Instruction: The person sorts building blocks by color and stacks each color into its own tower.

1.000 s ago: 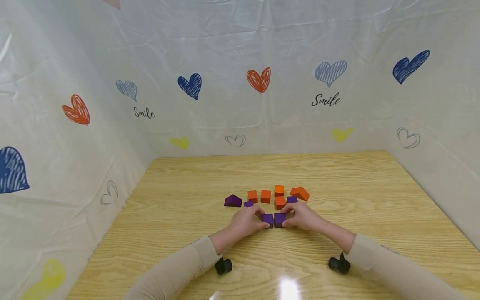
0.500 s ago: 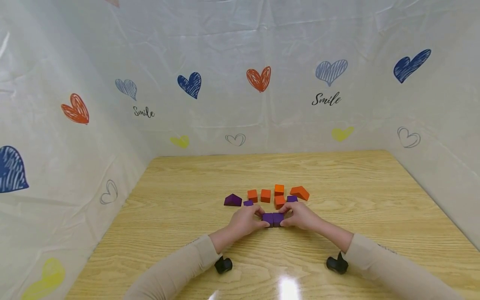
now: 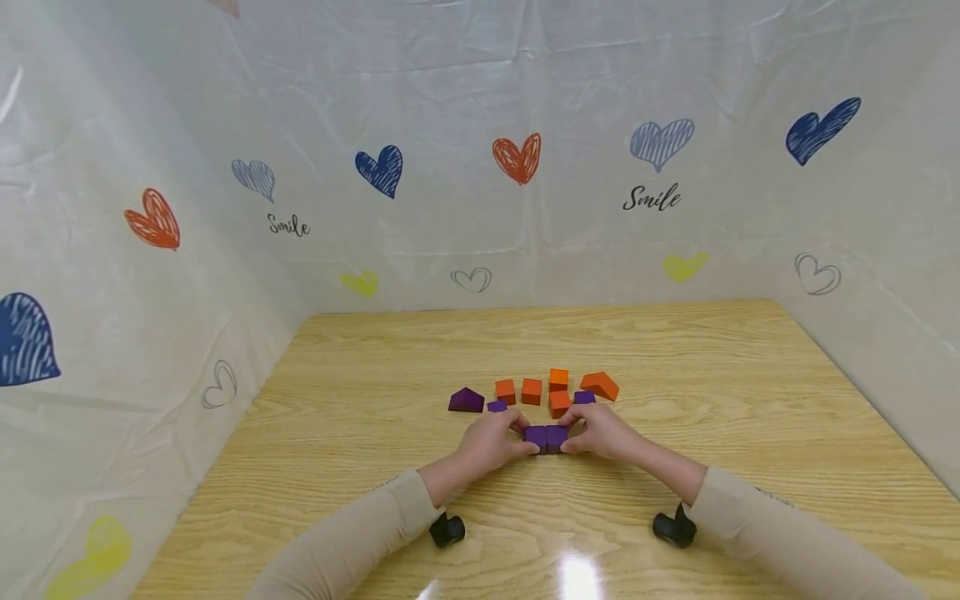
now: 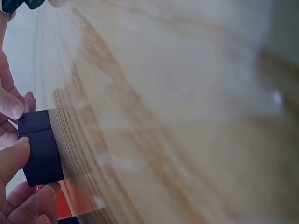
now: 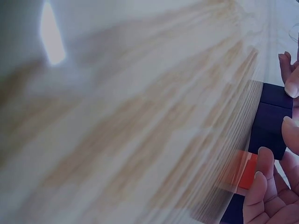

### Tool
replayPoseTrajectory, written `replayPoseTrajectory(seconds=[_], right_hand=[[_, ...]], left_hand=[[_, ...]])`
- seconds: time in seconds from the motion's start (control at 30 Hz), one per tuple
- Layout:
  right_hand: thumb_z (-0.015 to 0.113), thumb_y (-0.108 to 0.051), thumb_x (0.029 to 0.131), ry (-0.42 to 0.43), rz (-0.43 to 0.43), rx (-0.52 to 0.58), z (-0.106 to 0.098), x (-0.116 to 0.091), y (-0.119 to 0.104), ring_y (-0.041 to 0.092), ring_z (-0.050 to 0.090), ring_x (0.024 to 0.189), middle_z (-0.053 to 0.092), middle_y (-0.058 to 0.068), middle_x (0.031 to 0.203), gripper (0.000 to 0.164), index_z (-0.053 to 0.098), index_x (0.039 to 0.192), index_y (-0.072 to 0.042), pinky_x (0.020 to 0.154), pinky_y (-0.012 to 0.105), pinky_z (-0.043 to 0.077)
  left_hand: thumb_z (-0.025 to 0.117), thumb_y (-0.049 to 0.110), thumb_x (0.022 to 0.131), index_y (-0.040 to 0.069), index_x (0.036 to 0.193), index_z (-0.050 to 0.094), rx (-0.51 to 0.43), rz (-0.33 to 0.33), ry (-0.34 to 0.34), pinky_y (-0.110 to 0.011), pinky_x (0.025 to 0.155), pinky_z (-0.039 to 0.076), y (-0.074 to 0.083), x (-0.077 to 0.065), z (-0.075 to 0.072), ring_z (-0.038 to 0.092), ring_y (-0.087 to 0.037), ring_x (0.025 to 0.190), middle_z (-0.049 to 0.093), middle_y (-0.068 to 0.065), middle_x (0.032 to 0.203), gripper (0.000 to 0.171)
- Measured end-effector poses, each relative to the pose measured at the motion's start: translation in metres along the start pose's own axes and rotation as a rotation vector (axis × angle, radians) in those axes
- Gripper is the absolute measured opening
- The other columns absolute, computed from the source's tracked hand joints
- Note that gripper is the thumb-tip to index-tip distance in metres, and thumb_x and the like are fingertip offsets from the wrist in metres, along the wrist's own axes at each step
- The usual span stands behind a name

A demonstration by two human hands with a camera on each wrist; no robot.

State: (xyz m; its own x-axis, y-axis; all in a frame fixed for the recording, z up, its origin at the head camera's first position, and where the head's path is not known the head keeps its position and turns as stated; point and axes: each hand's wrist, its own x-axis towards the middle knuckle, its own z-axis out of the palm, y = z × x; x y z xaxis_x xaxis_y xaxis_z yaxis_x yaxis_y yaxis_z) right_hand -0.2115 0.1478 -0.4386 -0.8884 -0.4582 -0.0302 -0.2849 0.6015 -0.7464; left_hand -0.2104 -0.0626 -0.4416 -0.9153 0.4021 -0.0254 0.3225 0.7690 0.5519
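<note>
Two purple cubes stand side by side on the wooden table, faces together. My left hand (image 3: 491, 442) pinches the left purple cube (image 3: 536, 439) between thumb and fingers. On the other side my right hand (image 3: 603, 433) pinches the right purple cube (image 3: 557, 438) in the same way. Both wrist views show the pair as dark blocks meeting at a thin seam, with a left thumb (image 4: 15, 158) and a right thumb (image 5: 290, 133) on them. Just behind the hands lie another purple block (image 3: 497, 407) at left and one more purple block (image 3: 584, 397) at right, each partly hidden.
Behind the pair are several orange cubes, among them a left one (image 3: 506, 392), a middle one (image 3: 532, 392) and a near one (image 3: 559, 405). A purple roof-shaped block (image 3: 467, 401) lies at left, an orange roof-shaped block (image 3: 600, 386) at right. White heart-printed sheeting (image 3: 450, 233) surrounds the table (image 3: 360, 433).
One second ago a narrow gap separated the two purple cubes. My right hand has moved its cube slightly left against the other; the left hand has stayed put.
</note>
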Motion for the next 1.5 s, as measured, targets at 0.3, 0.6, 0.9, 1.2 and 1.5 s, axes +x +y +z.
replayPoseTrajectory(seconds=[0.3, 0.6, 0.9, 1.2, 1.5], right_hand=[[0.075, -0.008, 0.073, 0.002, 0.014, 0.007, -0.0011, -0.0002, -0.0029, 0.014, 0.058, 0.074, 0.063, 0.009, 0.091, 0.028, 0.064, 0.097, 0.003, 0.062, 0.025, 0.048], [0.076, -0.009, 0.072, 0.012, 0.037, -0.018, 0.0006, 0.0003, -0.0043, 0.013, 0.053, 0.075, 0.063, 0.006, 0.089, 0.028, 0.065, 0.096, 0.001, 0.062, 0.024, 0.046], [0.076, -0.008, 0.072, 0.015, 0.057, -0.014, 0.0010, -0.0006, -0.0053, 0.014, 0.052, 0.076, 0.063, 0.005, 0.089, 0.029, 0.065, 0.096, 0.001, 0.062, 0.025, 0.046], [0.076, -0.009, 0.072, 0.037, 0.071, -0.002, 0.0023, -0.0010, -0.0037, 0.014, 0.054, 0.075, 0.063, 0.004, 0.089, 0.028, 0.065, 0.096, 0.000, 0.065, 0.026, 0.046], [0.075, -0.012, 0.074, 0.033, -0.002, -0.047, 0.0025, -0.0031, -0.0004, 0.013, 0.051, 0.075, 0.063, 0.008, 0.093, 0.028, 0.064, 0.098, -0.001, 0.063, 0.023, 0.044]], left_hand=[[0.075, 0.036, 0.074, 0.016, 0.094, 0.065, 0.007, 0.004, 0.012, -0.025, 0.071, 0.046, -0.0007, 0.0011, 0.0008, 0.058, -0.009, 0.078, 0.066, 0.005, 0.088, 0.030], [0.074, 0.028, 0.076, 0.016, 0.097, 0.063, 0.016, 0.003, -0.010, -0.026, 0.072, 0.046, -0.0002, -0.0015, 0.0020, 0.058, -0.010, 0.079, 0.066, 0.004, 0.089, 0.027], [0.077, 0.024, 0.073, 0.016, 0.097, 0.064, -0.090, -0.021, -0.022, -0.032, 0.079, 0.047, -0.0050, -0.0014, 0.0015, 0.061, -0.014, 0.089, 0.068, 0.002, 0.093, 0.028], [0.078, 0.022, 0.072, 0.014, 0.095, 0.065, -0.168, -0.035, -0.022, -0.034, 0.082, 0.047, -0.0046, -0.0013, -0.0005, 0.060, -0.015, 0.089, 0.067, 0.002, 0.091, 0.028], [0.078, 0.021, 0.072, 0.013, 0.095, 0.064, -0.199, -0.030, -0.026, -0.035, 0.083, 0.047, -0.0071, 0.0001, 0.0007, 0.060, -0.015, 0.089, 0.066, 0.001, 0.091, 0.028]])
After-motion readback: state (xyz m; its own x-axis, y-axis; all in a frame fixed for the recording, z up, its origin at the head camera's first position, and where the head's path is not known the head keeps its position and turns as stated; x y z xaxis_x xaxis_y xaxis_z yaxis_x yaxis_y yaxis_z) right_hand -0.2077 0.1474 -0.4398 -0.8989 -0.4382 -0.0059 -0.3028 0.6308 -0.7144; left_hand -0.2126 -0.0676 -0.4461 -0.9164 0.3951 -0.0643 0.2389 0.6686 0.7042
